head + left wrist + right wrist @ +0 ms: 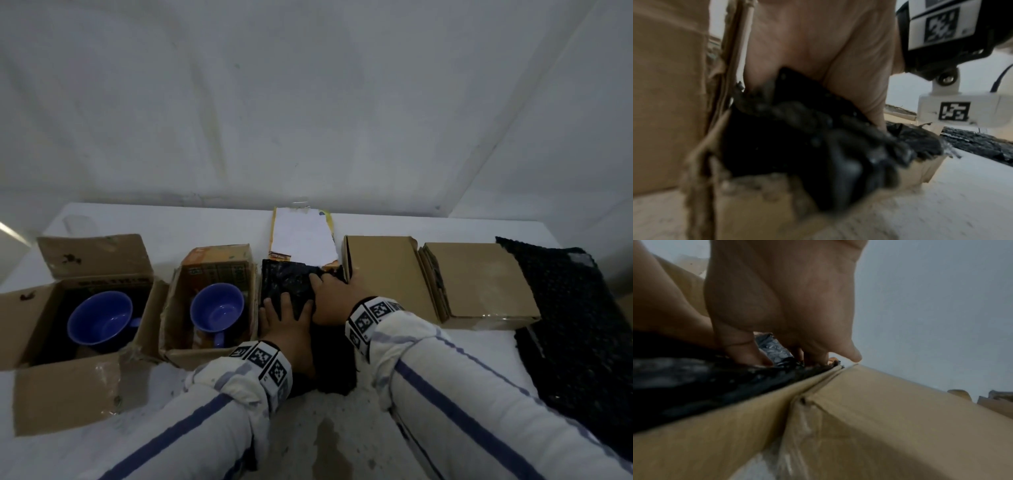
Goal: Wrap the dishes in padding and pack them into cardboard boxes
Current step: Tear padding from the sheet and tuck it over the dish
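Note:
An open cardboard box [263,310] in the middle of the row is filled to the top with black bubble-wrap padding [291,279]; whatever is inside the padding is hidden. My left hand [286,315] presses on the padding's near part with spread fingers. My right hand [329,293] presses its right side beside the box wall. The wrist views show the left palm [818,48] and the right hand [781,305] on the black padding [797,138] [694,386]. Two blue mugs [99,320] [217,310] sit unwrapped in open boxes to the left.
The middle box's flap [301,236] stands open at the back. Two shut cardboard boxes [387,274] [479,281] sit just right of my right hand. A loose black bubble-wrap sheet [565,325] lies at the table's right end. A white cloth [325,428] covers the table.

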Action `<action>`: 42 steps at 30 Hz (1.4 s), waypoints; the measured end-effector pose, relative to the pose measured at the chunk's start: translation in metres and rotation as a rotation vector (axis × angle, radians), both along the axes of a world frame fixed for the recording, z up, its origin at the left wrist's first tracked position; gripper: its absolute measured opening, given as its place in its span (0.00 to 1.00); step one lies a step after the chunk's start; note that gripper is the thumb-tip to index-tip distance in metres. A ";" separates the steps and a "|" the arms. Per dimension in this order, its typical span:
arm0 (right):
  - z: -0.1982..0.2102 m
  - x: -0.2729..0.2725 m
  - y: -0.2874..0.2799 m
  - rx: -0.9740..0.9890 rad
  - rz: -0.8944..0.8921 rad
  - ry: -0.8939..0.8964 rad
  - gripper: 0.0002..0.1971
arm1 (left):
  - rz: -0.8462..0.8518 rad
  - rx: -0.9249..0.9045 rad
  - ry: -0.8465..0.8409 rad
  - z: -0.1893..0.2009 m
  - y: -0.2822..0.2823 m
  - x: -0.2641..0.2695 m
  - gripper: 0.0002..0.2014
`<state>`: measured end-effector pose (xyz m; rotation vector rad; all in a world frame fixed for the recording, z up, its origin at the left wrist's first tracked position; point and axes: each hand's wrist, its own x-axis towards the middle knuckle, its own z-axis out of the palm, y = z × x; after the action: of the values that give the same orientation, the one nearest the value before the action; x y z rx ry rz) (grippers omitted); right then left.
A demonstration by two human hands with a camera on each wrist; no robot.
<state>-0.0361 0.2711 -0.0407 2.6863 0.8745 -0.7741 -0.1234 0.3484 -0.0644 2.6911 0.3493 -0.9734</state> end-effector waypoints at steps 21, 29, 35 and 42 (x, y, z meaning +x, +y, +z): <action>0.025 0.022 -0.010 0.050 0.069 0.209 0.33 | -0.050 0.050 0.007 0.002 0.000 0.000 0.61; 0.022 0.051 0.002 0.618 -0.564 0.232 0.24 | -0.060 0.040 0.003 0.007 0.000 0.003 0.60; 0.013 0.056 0.007 0.509 -0.494 0.152 0.21 | -0.036 -0.035 0.039 0.010 0.008 0.006 0.63; 0.002 0.046 0.014 0.522 -0.480 0.113 0.20 | 0.020 0.003 -0.030 0.023 0.007 0.030 0.48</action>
<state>0.0099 0.2848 -0.0390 3.4174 0.4995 -0.8970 -0.0937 0.3551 -0.0414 2.6965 0.3708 -0.9266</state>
